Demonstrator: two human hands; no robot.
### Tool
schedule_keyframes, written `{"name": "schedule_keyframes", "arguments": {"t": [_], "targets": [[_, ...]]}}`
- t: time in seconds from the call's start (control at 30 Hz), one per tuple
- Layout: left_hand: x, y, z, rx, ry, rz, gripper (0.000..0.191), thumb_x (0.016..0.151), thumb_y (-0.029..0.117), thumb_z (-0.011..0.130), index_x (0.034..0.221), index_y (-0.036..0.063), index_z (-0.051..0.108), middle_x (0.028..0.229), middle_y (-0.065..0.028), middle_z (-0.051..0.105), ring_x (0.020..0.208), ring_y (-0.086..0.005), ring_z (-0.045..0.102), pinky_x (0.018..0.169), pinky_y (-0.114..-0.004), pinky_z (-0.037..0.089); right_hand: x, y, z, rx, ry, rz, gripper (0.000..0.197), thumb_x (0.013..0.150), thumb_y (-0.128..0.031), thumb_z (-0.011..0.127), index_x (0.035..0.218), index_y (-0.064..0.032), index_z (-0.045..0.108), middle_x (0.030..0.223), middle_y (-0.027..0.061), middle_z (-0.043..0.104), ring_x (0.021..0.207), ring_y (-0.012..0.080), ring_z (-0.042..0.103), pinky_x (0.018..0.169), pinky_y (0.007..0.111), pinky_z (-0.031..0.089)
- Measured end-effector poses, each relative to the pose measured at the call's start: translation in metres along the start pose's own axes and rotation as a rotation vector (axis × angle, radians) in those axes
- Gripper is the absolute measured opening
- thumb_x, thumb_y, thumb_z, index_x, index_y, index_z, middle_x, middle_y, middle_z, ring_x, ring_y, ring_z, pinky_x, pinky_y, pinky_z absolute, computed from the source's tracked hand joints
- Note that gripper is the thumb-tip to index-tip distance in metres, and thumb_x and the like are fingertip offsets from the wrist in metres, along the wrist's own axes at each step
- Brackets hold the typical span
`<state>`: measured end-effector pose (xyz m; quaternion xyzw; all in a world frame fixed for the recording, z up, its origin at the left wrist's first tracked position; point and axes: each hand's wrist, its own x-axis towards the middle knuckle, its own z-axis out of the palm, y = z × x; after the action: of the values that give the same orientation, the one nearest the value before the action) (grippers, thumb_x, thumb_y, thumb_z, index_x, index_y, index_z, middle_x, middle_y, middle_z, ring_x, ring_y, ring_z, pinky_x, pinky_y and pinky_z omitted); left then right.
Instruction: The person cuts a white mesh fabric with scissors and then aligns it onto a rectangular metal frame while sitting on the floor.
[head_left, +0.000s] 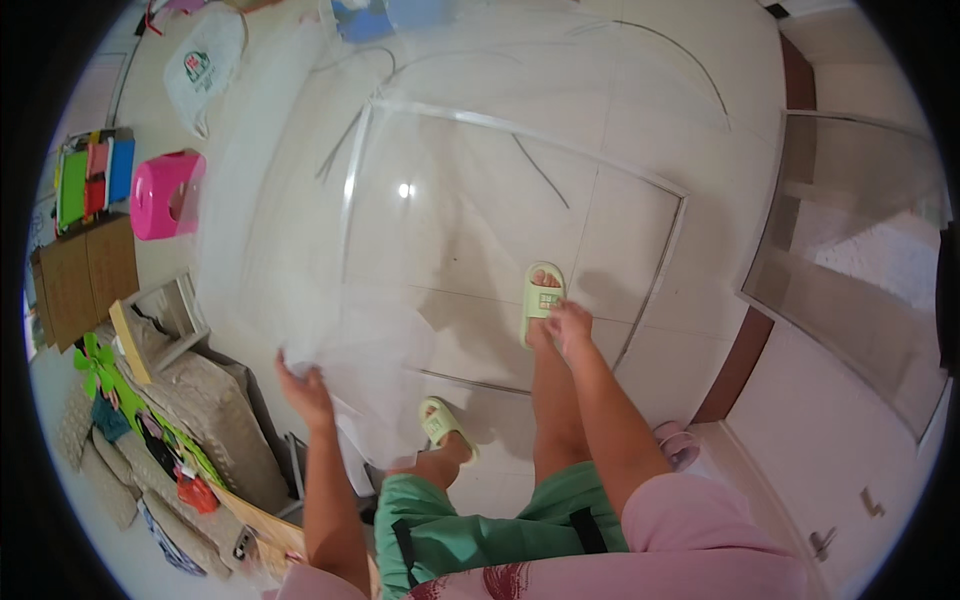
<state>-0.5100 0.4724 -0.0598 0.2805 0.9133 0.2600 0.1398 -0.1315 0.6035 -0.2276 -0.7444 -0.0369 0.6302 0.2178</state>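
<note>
A large sheet of thin, translucent white mesh or film (255, 225) spreads over the left part of the tiled floor. My left hand (306, 386) grips its near edge. Under part of the sheet lies a rectangular metal frame (510, 129) on the floor. My right hand (570, 322) hovers above my right slipper, fingers curled; whether it holds anything is too unclear to tell. A thin dark strip (541, 171) lies inside the frame, and a longer curved one (686, 56) lies beyond it. My feet wear light green slippers (541, 296).
A framed mesh screen (840, 247) leans at the right wall. On the left stand a pink plastic stool (166, 196), a cardboard box (88, 281), a white stool frame (176, 319) and a sofa with cushions (217, 427). A white plastic bag (206, 71) lies at the upper left.
</note>
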Motion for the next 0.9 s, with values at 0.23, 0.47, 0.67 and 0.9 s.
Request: {"name": "schedule_keyframes", "arguments": {"t": [0.23, 0.47, 0.67, 0.9], "targets": [[0.024, 0.007, 0.087, -0.285, -0.050, -0.411, 0.039, 0.070, -0.009, 0.038, 0.107, -0.0025, 0.050, 0.077, -0.0035, 0.053, 0.063, -0.0092, 0.048, 0.057, -0.022, 0.038, 0.195, -0.053, 0.037, -0.448, 0.305, -0.261, 0.053, 0.070, -0.011, 0.068, 0.116, 0.0041, 0.046, 0.068, 0.0087, 0.056, 0.051, 0.0163, 0.051, 0.047, 0.028, 0.044], [0.064, 0.029, 0.220, -0.282, -0.172, -0.341, 0.034, 0.069, -0.010, 0.041, 0.099, -0.0029, 0.054, 0.077, -0.0026, 0.055, 0.065, -0.0076, 0.048, 0.059, -0.019, 0.039, 0.280, -0.062, 0.138, -0.788, 0.687, -0.539, 0.056, 0.065, -0.017, 0.072, 0.112, -0.0023, 0.047, 0.106, 0.0169, 0.051, 0.091, 0.0326, 0.054, 0.080, 0.038, 0.046], [0.079, 0.059, 0.231, -0.363, -0.211, -0.370, 0.031, 0.069, -0.010, 0.043, 0.097, -0.0033, 0.055, 0.076, -0.0025, 0.055, 0.063, -0.0075, 0.049, 0.056, -0.020, 0.040, 0.282, -0.073, 0.151, -1.097, 0.485, -0.649, 0.026, 0.076, -0.010, 0.056, 0.100, -0.0019, 0.049, 0.096, 0.0158, 0.056, 0.087, 0.0339, 0.056, 0.074, 0.040, 0.046], [0.092, 0.141, 0.147, -0.418, -0.215, -0.401, 0.031, 0.068, -0.010, 0.041, 0.095, -0.0033, 0.055, 0.073, -0.0023, 0.055, 0.062, -0.0074, 0.048, 0.055, -0.020, 0.040, 0.160, -0.167, 0.169, -1.233, 0.233, -0.538, 0.026, 0.076, -0.011, 0.054, 0.096, 0.0043, 0.048, 0.092, 0.0217, 0.058, 0.088, 0.0360, 0.056, 0.077, 0.045, 0.044]]}}
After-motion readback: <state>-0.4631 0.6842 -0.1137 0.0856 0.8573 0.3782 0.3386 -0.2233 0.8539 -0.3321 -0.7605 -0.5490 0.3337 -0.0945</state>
